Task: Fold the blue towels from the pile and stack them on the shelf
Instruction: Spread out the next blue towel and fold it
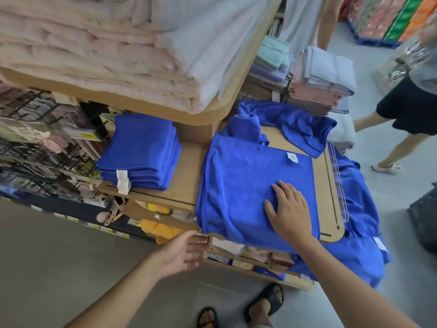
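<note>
Head view: a blue towel [241, 185] is pressed flat on the wooden shelf [189, 183] by the right hand [289, 209], fingers spread wide. The left hand [184, 252] is held open, fingers straight, at the towel's near-left corner. A stack of folded blue towels [144, 152] is seen to the left; loose blue towels [295, 124] are heaped far and right.

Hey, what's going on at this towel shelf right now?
A person is folding laundry stock. The right grip, a bare hand, presses flat on a blue towel spread over the wooden shelf, while the open left grip reaches toward its near corner. A folded stack sits to the left; unfolded towels lie behind.
</note>
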Available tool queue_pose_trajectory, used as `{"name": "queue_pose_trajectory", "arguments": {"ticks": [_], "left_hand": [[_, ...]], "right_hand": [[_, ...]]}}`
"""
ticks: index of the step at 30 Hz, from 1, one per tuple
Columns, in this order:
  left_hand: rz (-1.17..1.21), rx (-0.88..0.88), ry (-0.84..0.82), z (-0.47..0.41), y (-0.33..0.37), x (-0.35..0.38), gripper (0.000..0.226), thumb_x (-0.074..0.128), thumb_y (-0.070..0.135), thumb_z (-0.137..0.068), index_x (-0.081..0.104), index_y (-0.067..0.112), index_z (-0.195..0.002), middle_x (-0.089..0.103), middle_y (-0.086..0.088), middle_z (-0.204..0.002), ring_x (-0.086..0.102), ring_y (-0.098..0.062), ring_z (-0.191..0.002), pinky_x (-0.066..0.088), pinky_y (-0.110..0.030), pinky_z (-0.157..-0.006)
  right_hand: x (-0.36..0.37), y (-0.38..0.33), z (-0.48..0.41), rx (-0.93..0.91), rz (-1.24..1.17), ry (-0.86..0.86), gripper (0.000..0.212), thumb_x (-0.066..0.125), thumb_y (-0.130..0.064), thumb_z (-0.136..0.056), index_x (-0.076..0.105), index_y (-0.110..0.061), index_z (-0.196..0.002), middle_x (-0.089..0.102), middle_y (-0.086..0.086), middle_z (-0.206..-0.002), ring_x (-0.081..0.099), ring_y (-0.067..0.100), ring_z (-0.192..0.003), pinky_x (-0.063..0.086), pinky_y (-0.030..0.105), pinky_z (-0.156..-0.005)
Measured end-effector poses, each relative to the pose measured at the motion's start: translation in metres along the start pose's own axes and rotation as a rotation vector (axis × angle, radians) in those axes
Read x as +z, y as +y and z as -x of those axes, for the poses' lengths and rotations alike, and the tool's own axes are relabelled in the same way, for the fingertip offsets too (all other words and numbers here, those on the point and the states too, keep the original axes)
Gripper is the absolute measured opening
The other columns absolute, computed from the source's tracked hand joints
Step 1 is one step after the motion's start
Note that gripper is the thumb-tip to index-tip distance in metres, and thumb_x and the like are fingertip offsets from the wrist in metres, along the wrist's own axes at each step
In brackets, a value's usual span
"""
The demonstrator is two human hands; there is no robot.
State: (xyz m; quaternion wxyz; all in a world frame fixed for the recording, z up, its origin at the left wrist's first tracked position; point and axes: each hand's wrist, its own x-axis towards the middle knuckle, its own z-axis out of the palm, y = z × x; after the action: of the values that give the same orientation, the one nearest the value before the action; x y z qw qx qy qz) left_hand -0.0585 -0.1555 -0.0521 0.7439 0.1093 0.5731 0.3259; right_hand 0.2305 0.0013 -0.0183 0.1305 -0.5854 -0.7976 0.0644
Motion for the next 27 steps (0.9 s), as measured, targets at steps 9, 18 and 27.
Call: {"name": "queue_pose_trajectory", "arguments": {"ticks": [9,18,27], "left_hand": [[0.420,0.019,0.006,0.004,0.008,0.017,0.026,0.064,0.027,-0.085,0.065,0.006,-0.101,0.060,-0.008,-0.072,0.058,-0.018,-0.062,0.048,-0.029,-0.055],[0.562,-0.023,-0.169,0.011,-0.008,-0.028,0.026,0.081,0.021,-0.073,0.065,0.007,-0.087,0.053,-0.008,-0.079,0.057,-0.021,-0.070,0.046,-0.031,-0.058],[0.525,-0.085,0.058,0.020,0.002,-0.036,0.027,0.059,0.015,-0.086,0.044,0.021,-0.066,0.030,0.008,-0.053,0.035,-0.011,-0.045,0.032,-0.022,-0.047]], "right_hand": [[-0.004,-0.004,0.001,0.018,0.000,0.012,0.058,0.049,-0.051,-0.100,0.048,-0.021,-0.149,0.044,-0.001,-0.157,0.034,0.023,-0.148,0.026,0.043,-0.123],[-0.004,-0.004,0.002,0.016,-0.022,0.036,0.055,0.053,-0.049,-0.098,0.051,-0.021,-0.146,0.047,-0.001,-0.154,0.039,0.024,-0.144,0.030,0.044,-0.121],[-0.003,-0.004,0.001,0.020,-0.028,0.050,0.054,0.055,-0.048,-0.097,0.053,-0.020,-0.144,0.049,-0.001,-0.152,0.041,0.024,-0.142,0.032,0.045,-0.120]]}}
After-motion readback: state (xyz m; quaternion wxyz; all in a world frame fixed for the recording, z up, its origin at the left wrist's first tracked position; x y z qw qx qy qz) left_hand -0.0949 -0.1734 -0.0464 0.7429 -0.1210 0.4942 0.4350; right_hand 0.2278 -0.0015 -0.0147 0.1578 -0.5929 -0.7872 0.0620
